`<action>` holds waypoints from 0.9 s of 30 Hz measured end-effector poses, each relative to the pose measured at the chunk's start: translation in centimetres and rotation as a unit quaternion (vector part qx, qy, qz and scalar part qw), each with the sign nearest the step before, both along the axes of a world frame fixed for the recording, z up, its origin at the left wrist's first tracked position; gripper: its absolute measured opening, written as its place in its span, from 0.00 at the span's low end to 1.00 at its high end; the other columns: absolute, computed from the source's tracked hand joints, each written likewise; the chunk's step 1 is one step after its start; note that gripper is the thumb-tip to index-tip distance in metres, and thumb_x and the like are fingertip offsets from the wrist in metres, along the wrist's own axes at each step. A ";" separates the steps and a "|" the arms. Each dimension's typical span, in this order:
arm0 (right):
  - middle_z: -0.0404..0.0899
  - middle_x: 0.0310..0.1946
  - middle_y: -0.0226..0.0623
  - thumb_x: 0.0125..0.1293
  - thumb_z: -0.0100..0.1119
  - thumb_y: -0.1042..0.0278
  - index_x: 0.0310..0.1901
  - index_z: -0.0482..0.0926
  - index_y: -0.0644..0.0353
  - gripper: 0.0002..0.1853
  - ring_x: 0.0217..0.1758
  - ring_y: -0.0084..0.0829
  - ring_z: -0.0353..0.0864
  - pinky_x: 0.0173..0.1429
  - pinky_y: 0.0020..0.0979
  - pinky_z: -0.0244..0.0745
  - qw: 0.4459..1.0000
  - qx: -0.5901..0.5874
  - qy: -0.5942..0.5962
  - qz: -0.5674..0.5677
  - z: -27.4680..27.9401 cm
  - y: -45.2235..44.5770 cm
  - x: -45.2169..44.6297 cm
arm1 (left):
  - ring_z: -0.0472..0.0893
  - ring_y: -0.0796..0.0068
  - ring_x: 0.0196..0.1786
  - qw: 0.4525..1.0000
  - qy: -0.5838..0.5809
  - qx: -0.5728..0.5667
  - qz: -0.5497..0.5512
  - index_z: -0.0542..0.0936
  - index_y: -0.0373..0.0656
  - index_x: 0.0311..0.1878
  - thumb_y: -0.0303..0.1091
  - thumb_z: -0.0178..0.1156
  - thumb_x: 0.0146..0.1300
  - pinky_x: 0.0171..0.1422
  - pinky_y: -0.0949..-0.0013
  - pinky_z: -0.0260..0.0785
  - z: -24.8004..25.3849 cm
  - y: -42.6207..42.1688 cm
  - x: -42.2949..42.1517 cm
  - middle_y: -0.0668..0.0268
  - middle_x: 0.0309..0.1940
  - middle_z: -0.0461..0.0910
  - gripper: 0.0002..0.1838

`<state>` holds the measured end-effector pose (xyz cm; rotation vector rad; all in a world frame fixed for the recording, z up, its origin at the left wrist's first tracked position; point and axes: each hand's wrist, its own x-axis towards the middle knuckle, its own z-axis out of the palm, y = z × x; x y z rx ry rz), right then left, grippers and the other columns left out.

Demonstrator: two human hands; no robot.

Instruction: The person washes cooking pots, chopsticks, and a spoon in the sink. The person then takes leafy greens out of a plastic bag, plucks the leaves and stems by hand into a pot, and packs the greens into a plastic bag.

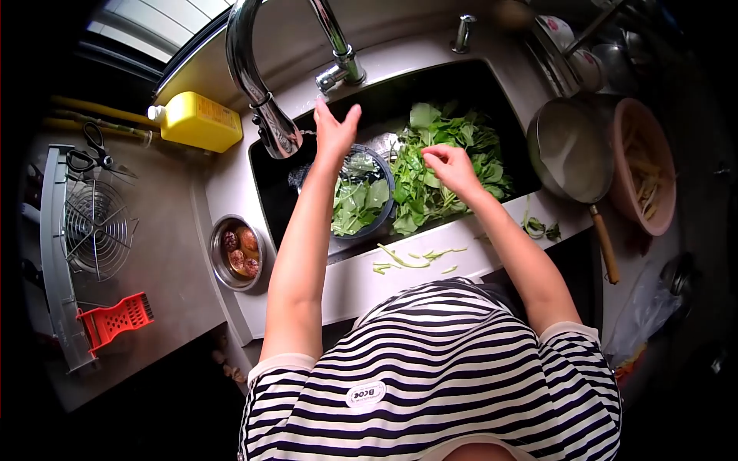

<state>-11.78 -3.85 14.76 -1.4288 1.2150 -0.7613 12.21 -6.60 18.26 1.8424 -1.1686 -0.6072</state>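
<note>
My left hand (336, 132) is raised beside the faucet's lever base (340, 71), its thumb and fingers apart with nothing between them. Below that wrist, a round dark basin (390, 201) in the sink holds loose green leaves (360, 206) and water. My right hand (452, 167) hovers over a big heap of leafy greens (419, 196) on the sink's right side. Its thumb and fingers are pinched together; whatever they hold, if anything, is too small to make out. The faucet spout (278, 134) hangs left of my left hand.
Cut green stems (407, 260) lie on the sink's front ledge. To the left are a metal bowl of reddish-brown round pieces (244, 253), a yellow jug (201, 123) and a red grater (115, 321). On the right stand a pan (570, 150) and a pink basin (667, 180).
</note>
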 end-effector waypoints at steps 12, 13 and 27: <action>0.81 0.39 0.42 0.55 0.56 0.60 0.41 0.81 0.55 0.14 0.44 0.39 0.80 0.51 0.35 0.72 0.973 -0.009 0.224 0.062 -3.8 -2.4 -3.1 | 0.51 0.58 0.71 0.992 0.034 -0.028 -0.117 0.43 0.40 0.70 0.43 0.59 0.55 0.72 0.67 0.45 -2.3 0.2 0.2 0.48 0.70 0.45 0.47; 0.79 0.43 0.44 0.55 0.56 0.59 0.43 0.81 0.53 0.15 0.48 0.40 0.78 0.54 0.35 0.70 0.969 -0.026 0.235 0.073 -5.1 -3.1 -2.2 | 0.50 0.57 0.72 0.985 -0.015 0.060 -0.159 0.47 0.46 0.70 0.44 0.61 0.53 0.72 0.63 0.44 -4.3 1.2 0.6 0.49 0.70 0.45 0.45; 0.78 0.29 0.51 0.56 0.51 0.62 0.28 0.80 0.61 0.12 0.35 0.49 0.78 0.43 0.42 0.72 0.914 0.021 0.390 0.111 -7.9 -3.3 -4.6 | 0.46 0.46 0.71 0.813 -0.164 0.502 -0.246 0.52 0.63 0.69 0.59 0.56 0.55 0.67 0.35 0.43 -15.8 10.7 2.7 0.59 0.72 0.27 0.41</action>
